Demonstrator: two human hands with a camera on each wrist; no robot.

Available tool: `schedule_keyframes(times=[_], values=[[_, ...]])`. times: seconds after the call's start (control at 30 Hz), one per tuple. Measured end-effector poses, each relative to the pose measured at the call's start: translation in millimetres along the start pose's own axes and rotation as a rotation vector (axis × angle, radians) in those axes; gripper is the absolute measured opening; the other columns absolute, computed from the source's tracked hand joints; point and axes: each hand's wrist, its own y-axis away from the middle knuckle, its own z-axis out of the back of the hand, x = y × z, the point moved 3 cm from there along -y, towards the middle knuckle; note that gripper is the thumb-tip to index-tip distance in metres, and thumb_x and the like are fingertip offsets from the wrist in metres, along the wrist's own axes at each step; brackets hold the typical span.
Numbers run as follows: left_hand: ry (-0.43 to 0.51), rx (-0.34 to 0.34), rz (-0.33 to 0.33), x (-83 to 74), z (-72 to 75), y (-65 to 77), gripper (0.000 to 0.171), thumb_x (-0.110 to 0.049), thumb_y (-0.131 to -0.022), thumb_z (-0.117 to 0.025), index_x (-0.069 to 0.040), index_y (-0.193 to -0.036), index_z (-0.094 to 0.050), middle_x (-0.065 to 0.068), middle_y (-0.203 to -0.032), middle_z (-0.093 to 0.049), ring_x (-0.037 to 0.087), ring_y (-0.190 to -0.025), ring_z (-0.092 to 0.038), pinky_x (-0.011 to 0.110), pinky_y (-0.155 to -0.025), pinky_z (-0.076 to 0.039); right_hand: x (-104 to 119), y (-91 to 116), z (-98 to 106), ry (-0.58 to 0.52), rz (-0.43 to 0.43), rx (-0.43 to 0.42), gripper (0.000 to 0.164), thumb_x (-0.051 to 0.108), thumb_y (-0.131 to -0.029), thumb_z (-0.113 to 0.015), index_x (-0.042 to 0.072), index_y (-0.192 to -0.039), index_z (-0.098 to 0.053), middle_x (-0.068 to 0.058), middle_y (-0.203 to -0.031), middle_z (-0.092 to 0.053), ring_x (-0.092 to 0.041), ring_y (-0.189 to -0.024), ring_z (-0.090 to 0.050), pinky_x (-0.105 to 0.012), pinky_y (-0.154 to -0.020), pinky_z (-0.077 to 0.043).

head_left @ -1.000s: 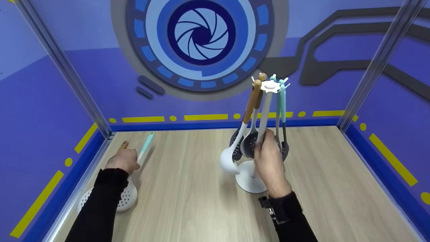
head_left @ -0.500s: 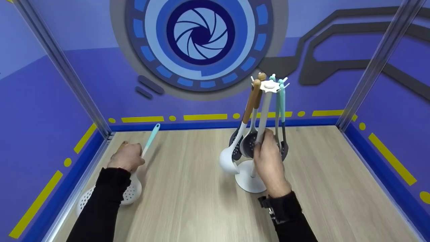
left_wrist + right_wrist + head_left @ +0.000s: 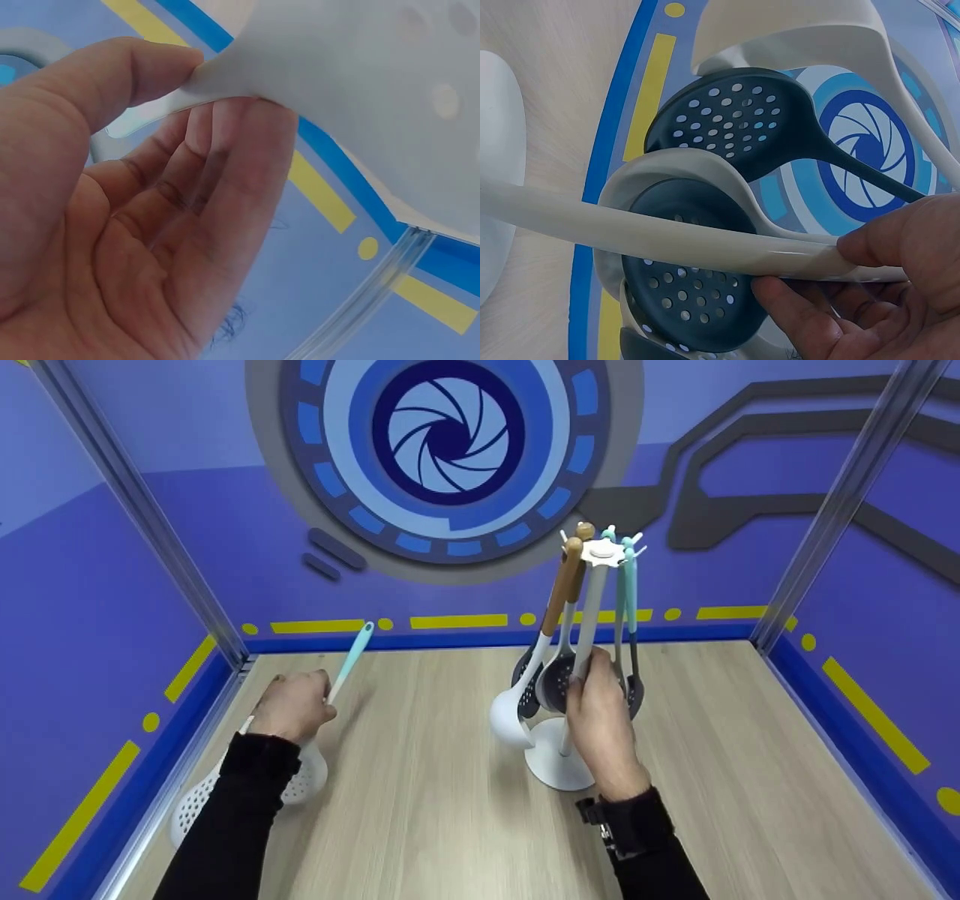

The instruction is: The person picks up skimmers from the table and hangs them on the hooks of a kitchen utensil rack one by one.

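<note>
At the left of the head view, my left hand [image 3: 296, 709] pinches a white skimmer [image 3: 309, 781] by its neck, just above the perforated head. Its turquoise handle [image 3: 352, 661] points up and away. Thumb and fingers meet around that neck in the left wrist view, where the skimmer's head [image 3: 367, 97] fills the upper right. A second perforated white skimmer [image 3: 191, 808] lies under my left forearm, partly hidden. My right hand [image 3: 602, 724] grips the post [image 3: 591, 619] of a white utensil stand. In the right wrist view, thumb and fingers wrap the post [image 3: 667, 241].
Several utensils hang from the stand's hooked top [image 3: 602, 553]: a white ladle [image 3: 511, 718] with a brown handle, dark skimmers [image 3: 727, 116], and turquoise-handled ones [image 3: 631, 585]. The stand's round base [image 3: 555, 769] rests on the wooden table [image 3: 420, 780]. Blue-purple panels enclose it.
My left hand has moved a little right with the turquoise-handled skimmer, whose handle tip has risen up and to the right. The right hand and the stand have stayed in place.
</note>
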Motion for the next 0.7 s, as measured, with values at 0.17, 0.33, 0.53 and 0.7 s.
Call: schedule_keyframes(times=[0.17, 0.33, 0.53, 0.7], values=[[0.023, -0.003, -0.004, -5.7, 4.2, 1.0, 0.021, -0.011, -0.101, -0.085, 0.002, -0.11, -0.072, 0.016, -0.093, -0.077, 0.031, -0.078, -0.067, 0.047, -0.069, -0.058, 0.3, -0.5, 0.2, -0.002, -0.001, 0.0, 0.045, -0.005, -0.115, -0.057, -0.012, -0.159, -0.048, -0.037, -0.143, -0.072, -0.054, -0.14, -0.073, -0.069, -0.115, -0.062], [0.023, -0.023, -0.019, -13.0, 8.9, 2.4, 0.02, -0.011, -0.101, -0.084, 0.0, -0.111, -0.071, 0.015, -0.094, -0.077, 0.03, -0.077, -0.069, 0.048, -0.066, -0.058, -0.1, -1.1, -0.7, 0.0, 0.006, -0.005, 0.044, -0.006, -0.115, -0.057, -0.012, -0.157, -0.048, -0.037, -0.141, -0.072, -0.055, -0.138, -0.073, -0.069, -0.114, -0.062], [0.075, -0.053, -0.06, -23.7, 12.2, 3.1, 0.018, -0.006, -0.099, -0.082, 0.002, -0.111, -0.071, 0.017, -0.095, -0.077, 0.028, -0.078, -0.07, 0.046, -0.066, -0.059, -0.4, -1.4, -0.7, -0.009, 0.009, -0.017, 0.043, -0.006, -0.114, -0.057, -0.012, -0.156, -0.05, -0.037, -0.137, -0.073, -0.055, -0.135, -0.074, -0.07, -0.113, -0.062], [0.111, -0.069, -0.082, -32.3, 13.4, 3.5, 0.016, -0.003, -0.1, -0.079, 0.003, -0.111, -0.07, 0.015, -0.094, -0.073, 0.025, -0.079, -0.066, 0.041, -0.066, -0.058, -0.5, 0.3, -1.0, -0.007, 0.039, -0.038, 0.043, -0.008, -0.113, -0.056, -0.011, -0.156, -0.05, -0.036, -0.135, -0.073, -0.054, -0.133, -0.075, -0.07, -0.109, -0.063]])
